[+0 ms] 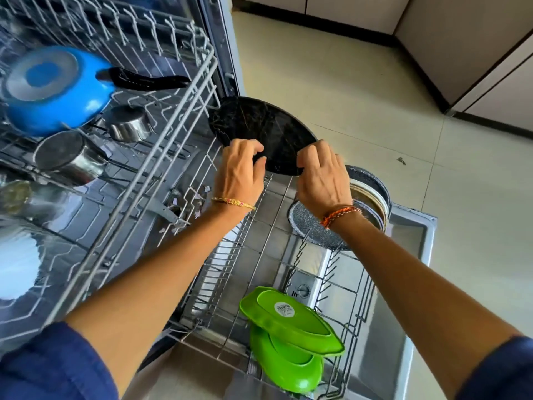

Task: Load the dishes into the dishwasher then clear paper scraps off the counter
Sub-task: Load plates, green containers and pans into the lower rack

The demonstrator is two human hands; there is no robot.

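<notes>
Head view shows you mid-load: at frame centre your left hand (240, 168) and right hand (321, 176) both pinch the near edge of the black plate (259, 128), held over the far end of the lower rack (259, 255). Green dishes (288, 327) sit at lower centre. Next, I judge, tilt it upright and slot it between free tines.

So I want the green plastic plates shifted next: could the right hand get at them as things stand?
Probably not yet: the right hand and left hand both grip the black marbled plate; the green plastic plates lie unobstructed.
</notes>
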